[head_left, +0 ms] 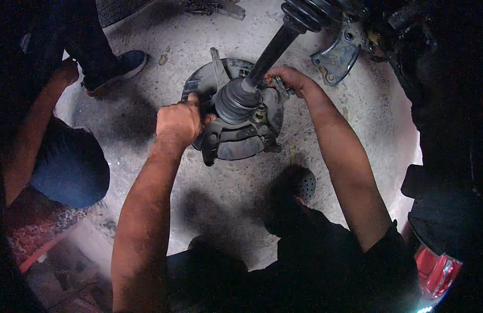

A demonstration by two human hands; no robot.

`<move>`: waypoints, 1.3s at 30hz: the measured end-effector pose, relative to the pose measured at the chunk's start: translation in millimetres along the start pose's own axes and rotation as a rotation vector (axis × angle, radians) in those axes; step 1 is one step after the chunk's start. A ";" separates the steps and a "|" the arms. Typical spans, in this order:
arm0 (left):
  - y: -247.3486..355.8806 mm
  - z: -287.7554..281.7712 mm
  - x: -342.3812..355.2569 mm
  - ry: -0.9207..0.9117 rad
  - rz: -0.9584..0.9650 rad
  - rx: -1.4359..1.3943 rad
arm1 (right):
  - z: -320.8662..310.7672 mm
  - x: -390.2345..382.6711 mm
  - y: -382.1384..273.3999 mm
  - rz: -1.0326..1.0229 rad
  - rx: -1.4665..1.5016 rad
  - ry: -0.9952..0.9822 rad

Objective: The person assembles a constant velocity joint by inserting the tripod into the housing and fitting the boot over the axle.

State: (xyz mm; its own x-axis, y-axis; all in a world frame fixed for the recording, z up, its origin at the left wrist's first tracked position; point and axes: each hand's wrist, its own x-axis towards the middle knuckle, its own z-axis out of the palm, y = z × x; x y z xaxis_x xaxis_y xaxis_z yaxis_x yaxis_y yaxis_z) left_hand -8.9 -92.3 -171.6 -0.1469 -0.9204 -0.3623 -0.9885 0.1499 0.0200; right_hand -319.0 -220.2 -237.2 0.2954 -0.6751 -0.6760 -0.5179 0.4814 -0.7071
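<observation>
A dark steering knuckle [236,133] with a curved brake dust shield [200,78] hangs low over the floor in front of me. The drive shaft [273,52] slants down into it from the upper right, ending in a ribbed joint boot [236,101]. My left hand [179,122] is closed on the knuckle's left side, thumb upward; some of its fingers are hidden behind the edge. On the far right side, my right hand [289,81] has its fingers curled at the knuckle beside a small metal bracket [280,86]. Its fingertips are partly hidden by the shaft.
A metal suspension arm [338,57] hangs at the upper right. Another person's shoe [116,73], forearm [30,125] and hand [68,72] are at the left. A tire [119,10] and loose metal parts [213,6] lie farther off. A red lamp [437,271] shows at lower right.
</observation>
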 end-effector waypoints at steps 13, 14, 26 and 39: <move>-0.8 5.0 4.5 0.060 0.019 0.006 | 19.2 10.8 2.1 -0.174 -0.067 0.382; 0.1 5.4 7.1 0.056 0.030 0.007 | 20.9 11.5 0.1 -0.113 -0.112 0.424; 4.6 -4.8 -0.8 -0.081 -0.032 -0.066 | 11.9 45.4 3.0 -0.193 -0.523 0.429; 7.9 7.6 -4.6 0.146 0.084 0.001 | -8.3 -22.2 15.2 -0.210 0.530 0.513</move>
State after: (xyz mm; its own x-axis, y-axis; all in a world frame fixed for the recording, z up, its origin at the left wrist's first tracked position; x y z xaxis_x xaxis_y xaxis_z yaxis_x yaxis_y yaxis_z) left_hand -15.8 -84.1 -176.9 -0.2328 -0.9473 -0.2200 -0.9725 0.2288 0.0437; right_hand -340.2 -202.6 -231.2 -0.1320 -0.8944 -0.4273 0.0007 0.4310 -0.9023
